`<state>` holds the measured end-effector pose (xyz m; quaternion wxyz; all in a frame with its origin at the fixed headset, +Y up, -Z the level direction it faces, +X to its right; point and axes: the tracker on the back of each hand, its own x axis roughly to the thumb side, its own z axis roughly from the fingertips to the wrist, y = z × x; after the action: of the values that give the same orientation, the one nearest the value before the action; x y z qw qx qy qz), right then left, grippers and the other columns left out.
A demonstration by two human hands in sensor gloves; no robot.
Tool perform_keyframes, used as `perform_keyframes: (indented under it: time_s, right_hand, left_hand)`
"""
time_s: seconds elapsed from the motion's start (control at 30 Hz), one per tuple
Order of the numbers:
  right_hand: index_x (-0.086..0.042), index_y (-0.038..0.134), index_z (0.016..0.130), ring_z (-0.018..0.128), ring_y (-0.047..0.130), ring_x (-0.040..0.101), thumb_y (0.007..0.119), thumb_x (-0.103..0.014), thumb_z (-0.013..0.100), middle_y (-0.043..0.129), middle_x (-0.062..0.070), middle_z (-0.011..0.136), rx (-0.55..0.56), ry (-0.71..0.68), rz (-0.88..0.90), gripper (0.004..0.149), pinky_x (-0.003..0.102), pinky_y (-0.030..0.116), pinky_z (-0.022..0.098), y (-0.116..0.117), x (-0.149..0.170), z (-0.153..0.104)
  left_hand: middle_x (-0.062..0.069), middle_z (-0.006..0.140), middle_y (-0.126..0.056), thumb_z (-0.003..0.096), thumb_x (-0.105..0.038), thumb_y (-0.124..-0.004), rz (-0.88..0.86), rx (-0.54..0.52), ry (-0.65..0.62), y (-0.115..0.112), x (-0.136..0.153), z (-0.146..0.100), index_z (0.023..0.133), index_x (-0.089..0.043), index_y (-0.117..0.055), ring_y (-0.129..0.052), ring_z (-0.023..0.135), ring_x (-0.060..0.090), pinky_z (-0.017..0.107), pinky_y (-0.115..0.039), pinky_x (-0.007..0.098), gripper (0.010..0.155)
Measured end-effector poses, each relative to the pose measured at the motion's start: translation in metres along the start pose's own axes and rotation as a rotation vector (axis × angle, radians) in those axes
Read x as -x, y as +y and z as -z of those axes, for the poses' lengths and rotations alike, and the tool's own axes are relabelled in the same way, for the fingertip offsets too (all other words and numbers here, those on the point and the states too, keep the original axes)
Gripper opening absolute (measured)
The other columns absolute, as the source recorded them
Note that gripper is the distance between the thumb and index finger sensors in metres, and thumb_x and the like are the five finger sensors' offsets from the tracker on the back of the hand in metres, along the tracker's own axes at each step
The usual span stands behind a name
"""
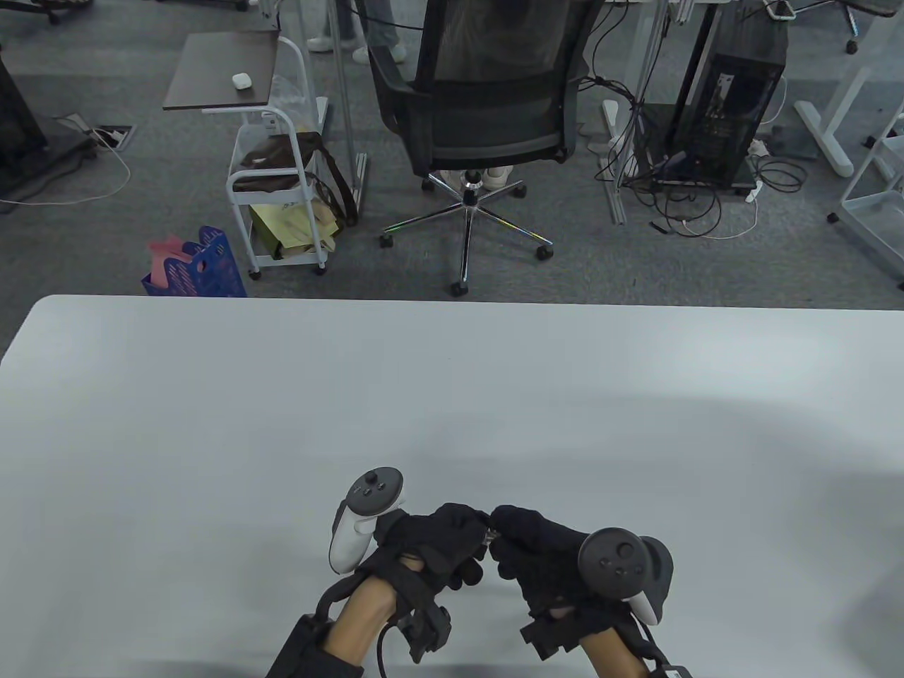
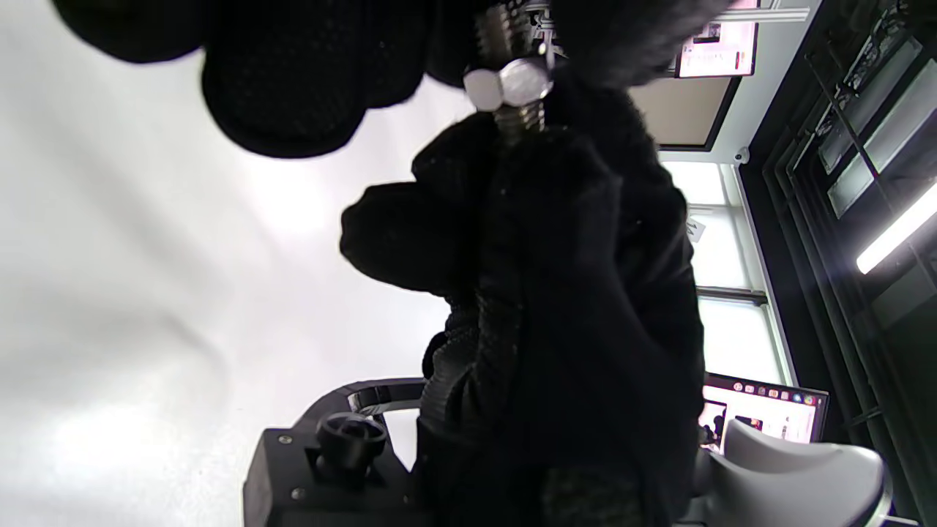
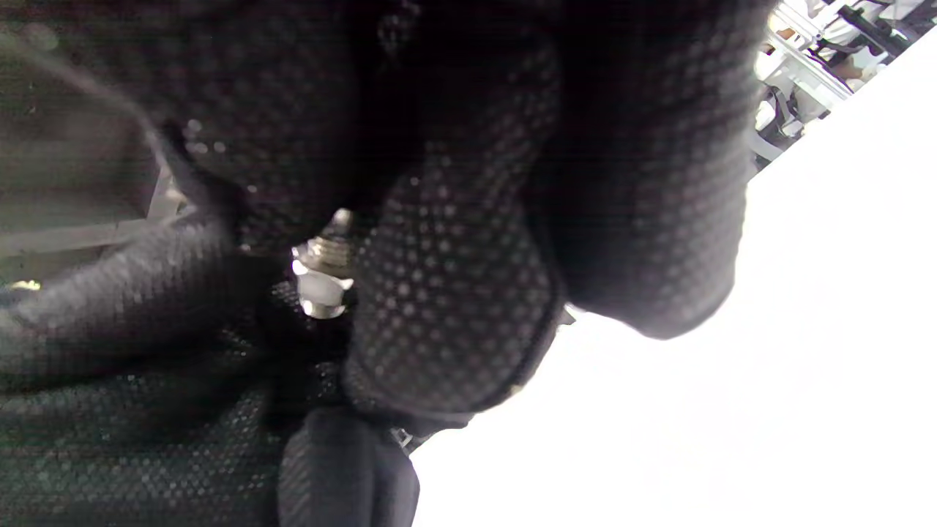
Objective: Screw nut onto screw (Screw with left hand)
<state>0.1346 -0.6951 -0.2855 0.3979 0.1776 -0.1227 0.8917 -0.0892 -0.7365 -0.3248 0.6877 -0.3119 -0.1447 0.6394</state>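
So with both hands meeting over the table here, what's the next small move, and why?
Probably another turn of the nut by the left hand while the right hand holds the screw steady. The nut already sits on the thread, with bare thread showing on both sides of it, so it looks only partly wound on.

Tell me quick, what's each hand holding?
Left hand: closed, fingers on the nut on the screw.
Right hand: closed, gripping the screw.
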Motion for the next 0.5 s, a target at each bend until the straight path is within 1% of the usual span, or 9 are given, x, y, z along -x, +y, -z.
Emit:
perform_keyframes:
  time_s: [0.07, 0.1, 0.13, 0.2, 0.3, 0.37, 0.4, 0.43, 0.5]
  right_hand:
    - [-0.017, 0.09, 0.074, 0.028, 0.119, 0.01, 0.094, -0.035, 0.031, 0.106, 0.004, 0.058, 0.008, -0.001, 0.004, 0.047, 0.034, 0.104, 0.029, -0.0001, 0.0001, -0.0005]
    - [-0.017, 0.09, 0.074, 0.028, 0.119, 0.01, 0.094, -0.035, 0.031, 0.106, 0.004, 0.058, 0.006, 0.0, 0.01, 0.046, 0.034, 0.104, 0.029, -0.0001, 0.0, -0.0004]
    - [-0.017, 0.09, 0.074, 0.028, 0.119, 0.01, 0.094, -0.035, 0.031, 0.106, 0.004, 0.058, 0.004, 0.0, 0.009, 0.047, 0.034, 0.104, 0.029, -0.0001, -0.0002, -0.0003]
    - [-0.018, 0.09, 0.074, 0.028, 0.119, 0.01, 0.093, -0.036, 0.031, 0.106, 0.003, 0.058, 0.004, 0.001, 0.008, 0.046, 0.034, 0.104, 0.029, 0.0, 0.0, -0.0004]
    - [-0.018, 0.09, 0.074, 0.028, 0.119, 0.01, 0.093, -0.036, 0.031, 0.106, 0.003, 0.057, 0.006, -0.01, -0.01, 0.046, 0.035, 0.104, 0.029, -0.001, -0.0018, -0.0004]
    - [-0.018, 0.09, 0.074, 0.027, 0.118, 0.01, 0.093, -0.036, 0.031, 0.106, 0.004, 0.057, 0.012, -0.014, -0.01, 0.046, 0.034, 0.104, 0.029, -0.0012, -0.0018, -0.0007]
    - [-0.018, 0.09, 0.074, 0.028, 0.118, 0.009, 0.093, -0.035, 0.031, 0.106, 0.004, 0.057, 0.005, -0.012, -0.003, 0.046, 0.034, 0.104, 0.029, -0.0006, -0.0008, -0.0008]
    - [-0.018, 0.09, 0.074, 0.028, 0.118, 0.01, 0.093, -0.035, 0.031, 0.106, 0.004, 0.058, 0.004, -0.01, 0.002, 0.046, 0.034, 0.104, 0.029, -0.0003, -0.0006, -0.0009]
    - [-0.018, 0.09, 0.074, 0.028, 0.118, 0.009, 0.093, -0.036, 0.031, 0.106, 0.003, 0.058, 0.006, -0.008, -0.002, 0.046, 0.034, 0.104, 0.029, 0.0001, -0.001, -0.0008]
  left_hand:
    - [0.03, 0.085, -0.073, 0.0442, -0.047, -0.07, 0.029, -0.056, 0.027, 0.0006, 0.0031, -0.0003, 0.097, -0.004, -0.063, -0.087, 0.055, 0.045, 0.043, -0.07, 0.057, 0.068]
    - [0.03, 0.081, -0.077, 0.044, -0.045, -0.071, 0.035, -0.064, 0.031, 0.0008, 0.0035, 0.0002, 0.091, -0.003, -0.071, -0.089, 0.052, 0.046, 0.041, -0.07, 0.057, 0.063]
    - [0.029, 0.078, -0.08, 0.0438, -0.044, -0.071, 0.023, -0.043, 0.031, 0.0003, 0.003, 0.0009, 0.085, -0.004, -0.076, -0.09, 0.049, 0.046, 0.039, -0.071, 0.057, 0.058]
    - [0.028, 0.078, -0.08, 0.0445, -0.04, -0.071, 0.025, -0.028, 0.019, -0.0007, -0.0009, 0.0005, 0.085, -0.004, -0.074, -0.09, 0.049, 0.044, 0.039, -0.071, 0.056, 0.054]
    - [0.026, 0.082, -0.075, 0.0449, -0.037, -0.071, 0.031, 0.013, 0.004, -0.0004, -0.0019, 0.0006, 0.089, -0.005, -0.067, -0.088, 0.053, 0.042, 0.041, -0.07, 0.055, 0.054]
    - [0.026, 0.084, -0.073, 0.0453, -0.042, -0.069, 0.008, 0.02, 0.001, -0.0004, 0.0004, 0.0009, 0.095, -0.007, -0.062, -0.087, 0.056, 0.042, 0.043, -0.07, 0.055, 0.061]
    - [0.027, 0.085, -0.072, 0.0446, -0.046, -0.069, -0.008, -0.008, 0.014, -0.0009, 0.002, -0.0001, 0.097, -0.006, -0.06, -0.087, 0.056, 0.043, 0.043, -0.069, 0.055, 0.067]
    - [0.029, 0.084, -0.073, 0.0442, -0.047, -0.07, -0.004, -0.026, 0.02, -0.001, 0.0024, -0.0004, 0.097, -0.004, -0.062, -0.087, 0.055, 0.044, 0.043, -0.07, 0.056, 0.068]
    - [0.029, 0.08, -0.079, 0.044, -0.045, -0.071, 0.023, -0.037, 0.015, -0.0014, 0.0019, 0.001, 0.09, -0.004, -0.072, -0.089, 0.051, 0.045, 0.04, -0.071, 0.057, 0.061]
